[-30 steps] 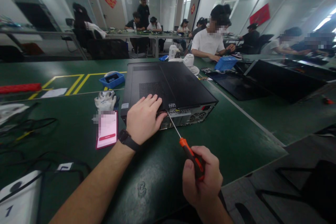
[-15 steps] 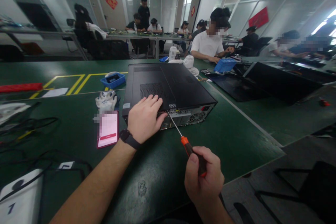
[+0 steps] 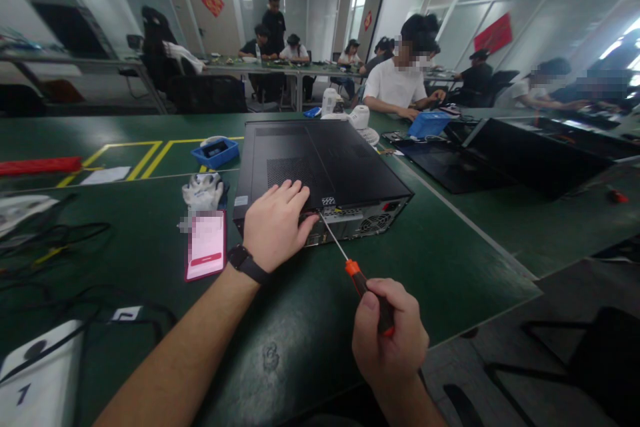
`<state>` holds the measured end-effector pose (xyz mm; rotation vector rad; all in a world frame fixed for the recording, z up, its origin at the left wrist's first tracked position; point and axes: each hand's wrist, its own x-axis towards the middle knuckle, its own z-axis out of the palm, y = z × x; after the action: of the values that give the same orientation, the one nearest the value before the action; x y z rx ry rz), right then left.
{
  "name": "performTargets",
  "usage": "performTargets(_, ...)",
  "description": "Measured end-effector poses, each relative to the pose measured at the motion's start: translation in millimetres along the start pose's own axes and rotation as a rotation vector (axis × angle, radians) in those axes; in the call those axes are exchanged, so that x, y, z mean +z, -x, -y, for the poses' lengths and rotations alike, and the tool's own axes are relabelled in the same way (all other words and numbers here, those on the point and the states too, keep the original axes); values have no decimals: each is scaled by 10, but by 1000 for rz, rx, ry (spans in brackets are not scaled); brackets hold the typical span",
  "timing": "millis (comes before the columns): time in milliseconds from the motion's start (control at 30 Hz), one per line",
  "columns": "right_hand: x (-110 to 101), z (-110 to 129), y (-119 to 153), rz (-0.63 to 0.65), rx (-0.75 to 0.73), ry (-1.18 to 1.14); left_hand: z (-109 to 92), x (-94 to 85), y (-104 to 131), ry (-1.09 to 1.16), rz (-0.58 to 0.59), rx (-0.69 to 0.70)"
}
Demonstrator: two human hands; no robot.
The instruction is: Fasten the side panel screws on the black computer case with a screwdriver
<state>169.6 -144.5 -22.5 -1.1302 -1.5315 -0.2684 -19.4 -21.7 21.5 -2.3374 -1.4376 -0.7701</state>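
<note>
A black desktop computer case (image 3: 345, 153) lies on its side, its rear panel with the fan grille (image 3: 375, 223) turned towards me. My left hand (image 3: 277, 220) rests on the case near its rear edge, fingers stretched over the top and thumb at the edge. In my right hand (image 3: 390, 333) is a screwdriver (image 3: 356, 275) with an orange and dark handle, my fingers wrapped round it. Its thin shaft slants up to the upper rear edge of the case, just right of my left thumb. The tip is too small to tell what it touches.
Left of the case are a phone (image 3: 206, 247), white gloves (image 3: 204, 192) and a blue bin (image 3: 216, 153). Black cables (image 3: 75, 233) and a white numbered box (image 3: 40, 373) lie farther left. Opened dark panels (image 3: 540, 153) stand at right; a person in white (image 3: 395, 83) sits across the table.
Almost nothing differs. My right hand and the screwdriver handle have shifted very slightly to the right; my left hand stays on the case.
</note>
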Motion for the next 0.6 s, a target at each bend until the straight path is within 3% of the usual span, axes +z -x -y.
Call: performTargets(600, -5, -80, 98, -64, -34, -88, 5, -9, 1, 18, 25, -14)
